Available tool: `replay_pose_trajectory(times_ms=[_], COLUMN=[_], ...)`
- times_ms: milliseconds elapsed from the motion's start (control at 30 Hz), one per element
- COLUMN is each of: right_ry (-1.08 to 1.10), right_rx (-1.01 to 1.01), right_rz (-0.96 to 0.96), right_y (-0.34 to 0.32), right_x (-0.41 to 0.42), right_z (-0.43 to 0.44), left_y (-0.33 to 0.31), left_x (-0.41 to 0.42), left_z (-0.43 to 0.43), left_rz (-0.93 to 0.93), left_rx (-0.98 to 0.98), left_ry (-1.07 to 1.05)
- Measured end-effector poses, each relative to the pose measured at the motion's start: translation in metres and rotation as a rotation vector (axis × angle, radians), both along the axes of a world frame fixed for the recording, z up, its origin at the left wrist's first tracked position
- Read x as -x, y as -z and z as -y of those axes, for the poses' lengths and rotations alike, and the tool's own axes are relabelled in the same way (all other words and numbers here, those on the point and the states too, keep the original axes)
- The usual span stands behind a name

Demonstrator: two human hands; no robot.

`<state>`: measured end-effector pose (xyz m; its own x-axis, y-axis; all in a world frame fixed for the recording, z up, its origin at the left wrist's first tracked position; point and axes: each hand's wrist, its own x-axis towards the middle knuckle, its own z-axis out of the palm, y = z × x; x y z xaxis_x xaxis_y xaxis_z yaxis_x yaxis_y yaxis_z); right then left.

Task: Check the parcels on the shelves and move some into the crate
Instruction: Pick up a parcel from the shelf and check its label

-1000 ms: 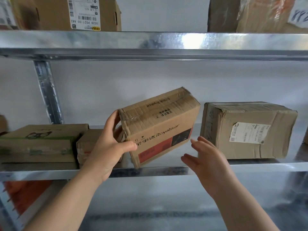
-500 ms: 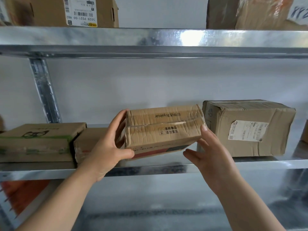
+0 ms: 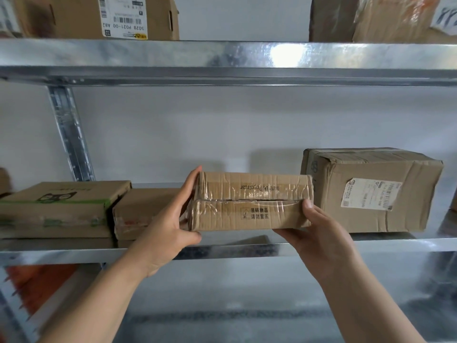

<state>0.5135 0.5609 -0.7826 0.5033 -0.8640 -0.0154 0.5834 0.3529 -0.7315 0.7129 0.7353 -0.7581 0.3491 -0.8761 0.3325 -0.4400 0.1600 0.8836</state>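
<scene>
Item: taped parcel [image 3: 249, 201], brown cardboard, clear tape over the seam, lettering upside down on its top face.
Position: held level over the front of the middle shelf [image 3: 222, 251], between a small carton [image 3: 143, 211] on its left and a large labelled carton [image 3: 371, 191] on its right.
Left hand [image 3: 170, 226]: grip clamped on the parcel's left end, fingers up the side, thumb at the lower corner.
Right hand [image 3: 319, 233]: grip clamped on the right end, thumb on the front face, fingers underneath.
Further left: flat carton with green tape [image 3: 61, 206].

Metal shelf [image 3: 395, 244] — flat boxes [image 3: 57, 209], labelled carton [image 3: 371, 194]
</scene>
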Motion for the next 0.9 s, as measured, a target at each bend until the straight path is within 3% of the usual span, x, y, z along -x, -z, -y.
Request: replay_pose_trajectory(times_ms=[267, 500, 900], right_ry=[0.063, 0.075, -0.002], right_rx=[0.04, 0.138, 0.258], right_rz=[-0.015, 0.04, 0.042], right_y=[0.004, 0.002, -0.002], right_x=[-0.006, -0.009, -0.002], right_z=[-0.002, -0.007, -0.012], left_y=[0.002, -0.005, -0.001], left_x=[-0.003, 0.008, 0.008], left_z=[0.001, 0.013, 0.008], left_rz=[-0.235, -0.551, -0.703], left_rx=[-0.012, 0.169, 0.08], left_ry=[0.122, -0.038, -0.183])
